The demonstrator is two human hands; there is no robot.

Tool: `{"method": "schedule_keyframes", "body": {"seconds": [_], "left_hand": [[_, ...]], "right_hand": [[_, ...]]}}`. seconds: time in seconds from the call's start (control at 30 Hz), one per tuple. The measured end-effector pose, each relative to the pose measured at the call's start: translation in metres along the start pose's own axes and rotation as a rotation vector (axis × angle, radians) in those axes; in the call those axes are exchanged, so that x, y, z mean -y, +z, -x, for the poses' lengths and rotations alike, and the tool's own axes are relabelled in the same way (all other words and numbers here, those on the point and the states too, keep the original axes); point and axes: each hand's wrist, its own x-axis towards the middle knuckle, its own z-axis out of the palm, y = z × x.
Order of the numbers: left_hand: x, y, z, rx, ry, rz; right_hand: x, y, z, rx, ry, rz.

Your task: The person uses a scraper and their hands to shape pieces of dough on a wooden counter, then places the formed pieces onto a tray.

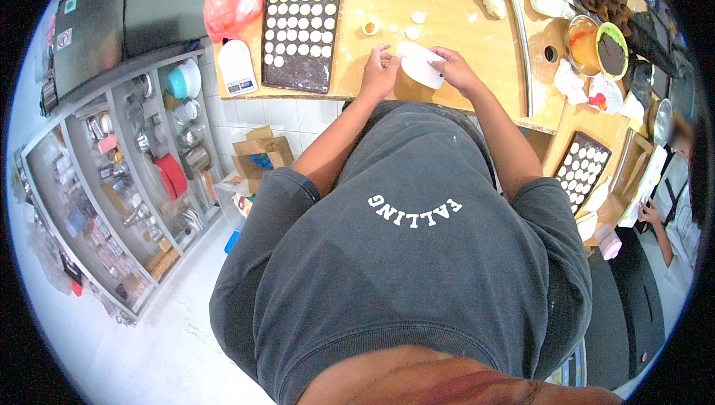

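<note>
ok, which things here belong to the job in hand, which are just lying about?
Likely job:
white flat piece between left hand and right hand
small pale disc
large dark tray of rounds

Likely lying about:
red plastic bag
cardboard box

The person's left hand (381,70) and right hand (457,72) are held out in front of the torso (406,256), near each other, with a gap between the two sets of fingers. The left fingers (383,53) are bent; the left wrist (369,97) lies just behind them, toward the body. The right fingers (446,55) point inward, toward the left ones, closed in a pinch, with the right wrist (477,92) behind and outward of them. The bare left forearm (335,148) and right forearm (509,137) slant back from the fingers, spreading apart toward the elbows. Short dark sleeves cover both upper arms, well behind the fingers.
</note>
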Motion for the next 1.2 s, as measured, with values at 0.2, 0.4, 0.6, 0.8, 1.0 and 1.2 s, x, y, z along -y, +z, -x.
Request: {"method": "schedule_keyframes", "body": {"seconds": [0.2, 0.4, 0.6, 0.8, 1.0, 1.2], "left_hand": [[-0.02, -0.02, -0.007, 0.204, 0.07, 0.075], [-0.021, -0.056, -0.003, 0.05, 0.273, -0.103], [0.022, -0.116, -0.004, 0.214, -0.053, 0.378], [0.083, -0.212, -0.015, 0.168, -0.073, 0.332], [0.133, -0.302, -0.035, 0.202, -0.11, 0.278], [0.17, -0.338, -0.072, 0.304, -0.096, 0.24]], "right_hand": [[0.013, 0.015, 0.018, -0.004, -0.011, -0.004], [0.025, 0.051, 0.032, -0.078, -0.081, 0.024], [-0.007, 0.09, 0.011, -0.212, -0.114, 0.166], [-0.023, 0.147, -0.026, -0.275, -0.041, 0.217], [-0.021, 0.209, -0.058, -0.765, 0.191, 0.341], [0.024, 0.278, -0.072, -1.051, -0.134, 0.678]]}}
